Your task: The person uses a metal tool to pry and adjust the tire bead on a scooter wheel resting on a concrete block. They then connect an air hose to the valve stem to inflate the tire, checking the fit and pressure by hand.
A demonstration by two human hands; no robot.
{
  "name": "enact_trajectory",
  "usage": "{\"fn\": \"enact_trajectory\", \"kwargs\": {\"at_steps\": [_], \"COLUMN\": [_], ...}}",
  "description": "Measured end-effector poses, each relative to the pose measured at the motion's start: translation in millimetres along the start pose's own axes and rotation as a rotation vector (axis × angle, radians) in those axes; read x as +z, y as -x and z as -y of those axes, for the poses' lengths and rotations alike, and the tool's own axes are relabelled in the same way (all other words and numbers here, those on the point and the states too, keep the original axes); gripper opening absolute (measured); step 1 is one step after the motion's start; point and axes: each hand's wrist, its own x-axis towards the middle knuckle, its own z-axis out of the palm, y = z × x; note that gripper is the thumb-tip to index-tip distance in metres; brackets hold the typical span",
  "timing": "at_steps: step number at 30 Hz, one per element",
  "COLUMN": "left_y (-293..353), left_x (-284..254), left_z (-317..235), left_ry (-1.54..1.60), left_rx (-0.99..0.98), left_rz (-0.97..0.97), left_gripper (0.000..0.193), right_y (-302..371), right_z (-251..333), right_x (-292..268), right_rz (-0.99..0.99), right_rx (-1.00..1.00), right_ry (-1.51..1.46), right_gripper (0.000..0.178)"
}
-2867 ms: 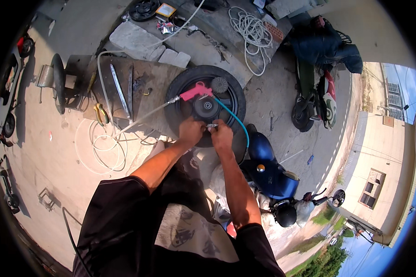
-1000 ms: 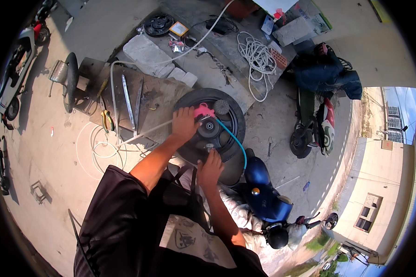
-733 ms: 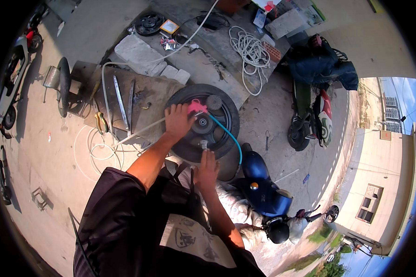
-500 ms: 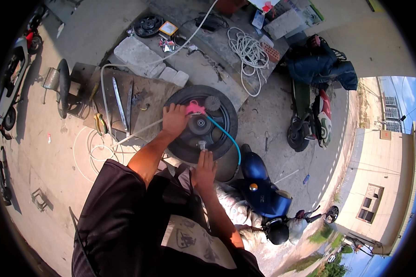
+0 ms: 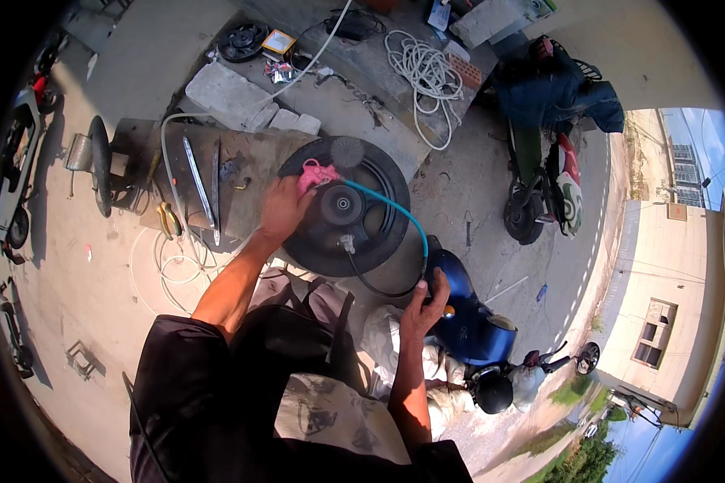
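Observation:
A black spoked wheel with its tyre [image 5: 388, 249] lies flat in front of me. Over its upper left part, my left hand [image 5: 282, 208] is closed round a pink inflator gun [image 5: 318, 173]. A round grey piece like a gauge [image 5: 347, 151] sits beside the gun. From the gun a teal hose [image 5: 399, 208] arcs right, turns black and curves back toward a metal fitting [image 5: 347, 241] near the hub. My right hand [image 5: 424, 310] is by the bend of this hose, thumb and fingers apart; whether the thumb touches the hose is unclear.
Left of the wheel lie two long metal bars [image 5: 200, 185] and yellow-handled pliers [image 5: 167, 219] by a pale coiled hose [image 5: 177, 270]. Concrete blocks [image 5: 229, 95] and a coiled white hose [image 5: 427, 76] are beyond. A blue scooter [image 5: 475, 330] stands close on my right.
My right hand has lifted off my leg area and moved right to the hose bend. My left hand, with the pink gun, has shifted left, uncovering more of the hub.

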Motion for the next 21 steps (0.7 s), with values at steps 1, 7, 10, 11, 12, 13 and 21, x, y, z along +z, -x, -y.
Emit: {"fn": "enact_trajectory", "kwargs": {"at_steps": [1,7,10,11,12,13,21], "left_y": [2,30,57,63,71,79,160], "left_x": [-20,-93,-136,-151,-165,-177,-248], "left_z": [-9,10,20,10,4,-6,-46], "left_ry": [0.049,0.029,-0.003,0.015,0.003,0.146,0.226], "left_rx": [-0.056,0.028,-0.021,-0.054,-0.004,-0.071,-0.081], "left_rz": [0.005,-0.076,-0.065,-0.057,-0.117,-0.108,-0.135], "left_gripper": [0.047,0.070,0.079,0.080,0.077,0.067,0.058], "right_y": [-11,-103,-147,-158,-171,-183,-271], "right_z": [-16,-129,-93,-91,-88,-84,-34], "right_x": [-9,2,54,69,86,103,231], "right_rz": [-0.100,0.114,0.369,0.403,0.438,0.469,0.915], "right_rx": [0.176,0.420,0.337,0.194,0.044,-0.111,-0.219], "right_ry": [-0.178,-0.221,-0.020,0.078,0.172,0.264,0.342], "right_gripper": [0.049,0.067,0.075,0.076,0.078,0.080,0.099]}}
